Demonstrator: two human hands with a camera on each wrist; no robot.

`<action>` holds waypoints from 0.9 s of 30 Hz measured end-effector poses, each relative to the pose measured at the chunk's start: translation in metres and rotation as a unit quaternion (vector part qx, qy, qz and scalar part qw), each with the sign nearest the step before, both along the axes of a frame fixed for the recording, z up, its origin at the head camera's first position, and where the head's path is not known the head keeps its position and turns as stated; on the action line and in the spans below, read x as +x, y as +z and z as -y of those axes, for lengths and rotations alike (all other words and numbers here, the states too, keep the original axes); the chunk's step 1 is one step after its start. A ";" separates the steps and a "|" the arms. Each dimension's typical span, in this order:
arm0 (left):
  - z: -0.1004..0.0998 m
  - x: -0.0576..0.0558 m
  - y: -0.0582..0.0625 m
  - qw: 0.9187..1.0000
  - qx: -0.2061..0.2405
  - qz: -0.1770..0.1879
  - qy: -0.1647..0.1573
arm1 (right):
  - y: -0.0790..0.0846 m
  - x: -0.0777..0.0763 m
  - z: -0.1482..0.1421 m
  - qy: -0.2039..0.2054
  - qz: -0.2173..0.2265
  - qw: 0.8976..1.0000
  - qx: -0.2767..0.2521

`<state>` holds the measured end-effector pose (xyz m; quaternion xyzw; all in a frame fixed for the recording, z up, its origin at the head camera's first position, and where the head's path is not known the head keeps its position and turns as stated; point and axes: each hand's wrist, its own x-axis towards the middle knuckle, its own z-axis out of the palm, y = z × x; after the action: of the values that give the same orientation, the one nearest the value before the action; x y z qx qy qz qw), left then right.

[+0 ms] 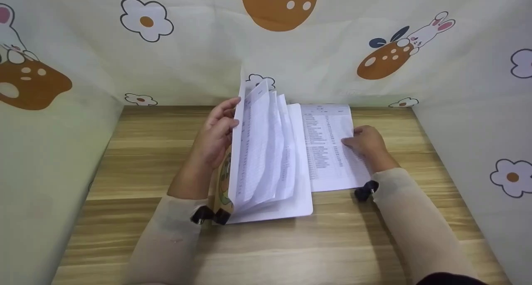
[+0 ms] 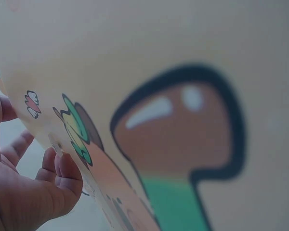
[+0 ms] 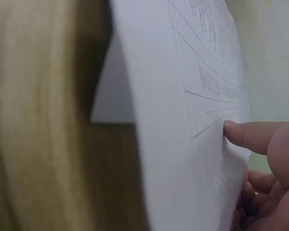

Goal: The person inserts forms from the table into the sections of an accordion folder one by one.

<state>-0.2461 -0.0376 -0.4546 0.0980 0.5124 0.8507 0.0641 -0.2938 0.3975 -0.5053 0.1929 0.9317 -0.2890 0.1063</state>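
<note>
My left hand [image 1: 216, 135] grips the raised front cover of a notebook [image 1: 305, 206], thumb and fingers at the cover's outer edge. Cartoon drawings decorate the outside of that cover [image 2: 149, 43], which fills most of the left wrist view. Several printed sheets [image 1: 259, 143] stand fanned out between the cover and the white page lying flat. To the right, a printed sheet [image 1: 332, 152] with rows of text lies partly beneath the notebook. My right hand [image 1: 368, 146] pinches its right edge, thumb on top; in the right wrist view the fingers [image 3: 260, 183] are behind the paper.
Beneath everything is a wood-grain table [image 1: 257, 256]. A pale cloth [image 1: 199, 52] printed with flowers, rabbits and carrots walls it in at the back and both sides. Dark wrist cameras [image 1: 365, 190] sit on both sleeves.
</note>
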 end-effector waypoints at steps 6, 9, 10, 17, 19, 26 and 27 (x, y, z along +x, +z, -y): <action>0.001 -0.001 -0.001 1.000 -0.001 0.002 0.002 | -0.001 0.002 -0.004 0.008 -0.013 1.000 0.006; 0.001 0.000 0.000 1.000 -0.005 0.003 0.003 | -0.002 0.002 -0.007 -0.005 -0.012 1.000 -0.001; 0.001 0.000 0.000 1.000 -0.006 0.004 0.004 | -0.002 0.002 -0.009 -0.011 -0.009 1.000 -0.007; 0.002 0.000 0.001 1.000 -0.011 0.004 0.001 | 0.003 0.005 -0.026 -0.032 -0.004 0.995 -0.096; 0.002 0.000 0.001 1.000 -0.011 0.004 0.002 | 0.005 0.007 -0.031 -0.020 -0.007 0.992 -0.121; 0.001 0.000 0.001 1.000 -0.010 0.006 0.005 | 0.013 0.018 -0.044 -0.009 0.001 0.973 -0.231; 0.001 0.000 0.001 1.000 -0.009 0.006 0.004 | 0.014 0.020 -0.046 -0.014 0.006 0.967 -0.254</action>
<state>-0.2465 -0.0383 -0.4538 0.0901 0.5203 0.8467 0.0648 -0.2741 0.4434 -0.4916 0.1747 0.8243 -0.5163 0.1531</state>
